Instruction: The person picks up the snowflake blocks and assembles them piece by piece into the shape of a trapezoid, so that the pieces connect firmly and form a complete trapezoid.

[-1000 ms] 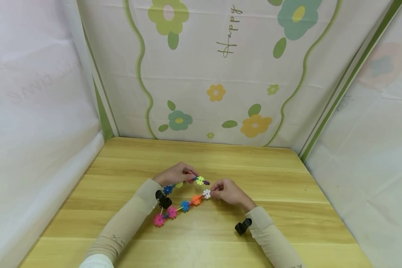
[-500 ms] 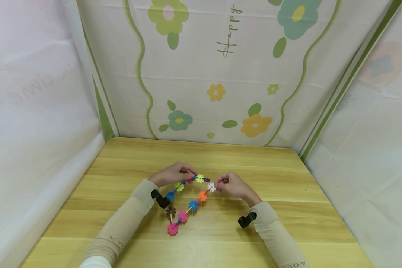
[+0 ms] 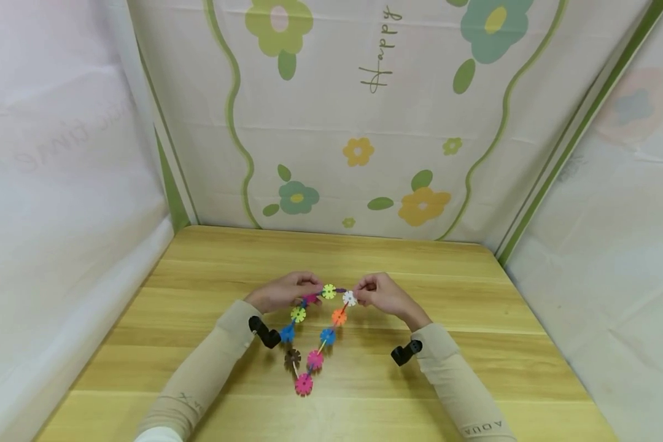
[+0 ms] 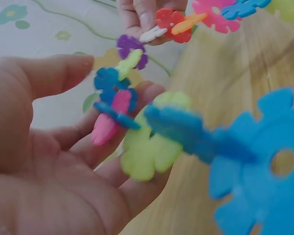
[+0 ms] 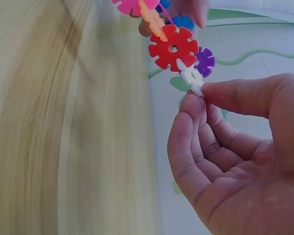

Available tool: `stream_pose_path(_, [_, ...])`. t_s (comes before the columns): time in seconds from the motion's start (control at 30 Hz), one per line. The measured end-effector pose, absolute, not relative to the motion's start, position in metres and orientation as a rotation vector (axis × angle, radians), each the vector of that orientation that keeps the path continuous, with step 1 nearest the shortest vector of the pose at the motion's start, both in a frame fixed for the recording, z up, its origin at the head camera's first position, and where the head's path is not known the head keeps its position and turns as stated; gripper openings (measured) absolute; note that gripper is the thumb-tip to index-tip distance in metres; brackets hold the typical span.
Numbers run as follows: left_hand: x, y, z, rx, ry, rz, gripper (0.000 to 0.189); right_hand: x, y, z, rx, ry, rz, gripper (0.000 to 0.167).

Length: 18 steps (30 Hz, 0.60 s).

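A chain of bright interlocking flower discs (image 3: 327, 336) hangs in a loop between both hands in the head view. My left hand (image 3: 287, 291) holds it near one end, by the pink and blue discs. In the left wrist view, the fingers (image 4: 147, 95) curl beneath the chain, and the thumb lies close to a blue disc (image 4: 108, 85). A purple disc (image 4: 132, 50) ends that side. My right hand (image 3: 382, 294) pinches the white disc (image 5: 192, 76) at the other end, between thumb and fingertips. The white and purple discs are close together; whether they touch is unclear.
The wooden table (image 3: 420, 393) lies below the hands. A printed flower cloth (image 3: 320, 110) rises behind it, with white fabric walls (image 3: 50, 184) on both sides. A black wrist camera (image 3: 406, 353) sits by each cuff.
My right hand has moved up and away from me with the white disc, closer to the purple end. The loop's lower part has swung right, and the brown disc has come into view.
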<state>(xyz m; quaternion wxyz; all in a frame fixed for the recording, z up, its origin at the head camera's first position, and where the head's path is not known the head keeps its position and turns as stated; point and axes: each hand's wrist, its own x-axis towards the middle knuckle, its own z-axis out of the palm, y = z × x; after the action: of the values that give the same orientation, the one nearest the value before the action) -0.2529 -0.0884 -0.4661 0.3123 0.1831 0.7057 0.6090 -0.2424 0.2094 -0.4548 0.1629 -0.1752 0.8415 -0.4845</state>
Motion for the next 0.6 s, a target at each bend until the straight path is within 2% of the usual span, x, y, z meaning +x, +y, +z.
stream_pose_path(0.33, [-0.256, -0.075, -0.471, 0.488, 1.947, 1.634, 0.043, -0.242, 0.207, -0.453, -0.501, 2.415, -1.376, 0.016])
stream_pose_path(0.6, [-0.254, -0.067, -0.472, 0.538, 2.049, 1.564, 0.038, -0.243, 0.204, -0.45, -0.497, 2.421, -1.365, 0.016])
